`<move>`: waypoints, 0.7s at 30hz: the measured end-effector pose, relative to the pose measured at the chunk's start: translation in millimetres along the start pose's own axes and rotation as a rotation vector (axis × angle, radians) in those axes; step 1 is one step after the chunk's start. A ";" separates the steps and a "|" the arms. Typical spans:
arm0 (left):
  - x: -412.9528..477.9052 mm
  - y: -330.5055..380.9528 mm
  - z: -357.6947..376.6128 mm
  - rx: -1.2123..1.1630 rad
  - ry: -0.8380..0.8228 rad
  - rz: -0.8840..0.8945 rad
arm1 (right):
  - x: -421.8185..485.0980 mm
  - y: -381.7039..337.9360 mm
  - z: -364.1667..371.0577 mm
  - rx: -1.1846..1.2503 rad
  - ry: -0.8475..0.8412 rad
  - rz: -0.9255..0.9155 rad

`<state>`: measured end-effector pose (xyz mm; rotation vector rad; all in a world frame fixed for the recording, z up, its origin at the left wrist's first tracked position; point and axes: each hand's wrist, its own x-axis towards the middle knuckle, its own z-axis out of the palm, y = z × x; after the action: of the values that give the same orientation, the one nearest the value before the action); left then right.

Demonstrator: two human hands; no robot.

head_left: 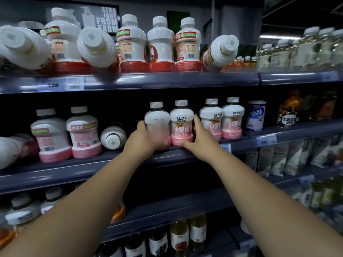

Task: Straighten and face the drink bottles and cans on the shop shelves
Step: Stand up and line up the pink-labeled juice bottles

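Observation:
On the middle shelf (111, 164) my left hand (141, 138) grips a white and pink bottle (157, 123) whose label is blurred. Beside it, my right hand (200, 138) holds a second pink bottle (181, 123) with its label facing front. Two more pink bottles (211, 119) (233, 117) stand upright to the right, labels forward. To the left, two pink bottles (51, 136) (84, 132) show their back labels, and one bottle (113, 136) lies on its side, cap toward me.
The top shelf (148, 80) carries red and white bottles, some upright (160, 45), three tipped over with caps forward (96, 47) (220, 52) (22, 47). A blue and white cup (255, 115) and dark packs sit on the right. Lower shelves hold more bottles.

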<state>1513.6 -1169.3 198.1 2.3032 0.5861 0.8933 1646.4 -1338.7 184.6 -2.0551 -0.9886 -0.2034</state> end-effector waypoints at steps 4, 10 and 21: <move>2.8 3.4 4.4 0.010 -0.004 0.018 | -18.2 9.3 0.2 0.131 0.057 -0.019; 3.8 6.9 9.5 -0.004 -0.153 0.066 | -37.5 11.3 -5.9 0.308 0.118 0.005; -39.1 4.3 -12.3 0.133 0.111 0.201 | -47.5 -11.5 -2.9 0.394 0.012 -0.109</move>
<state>1479.2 -1190.6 190.6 2.4771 0.4785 1.1130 1606.6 -1364.2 171.8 -1.6424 -1.0426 -0.0693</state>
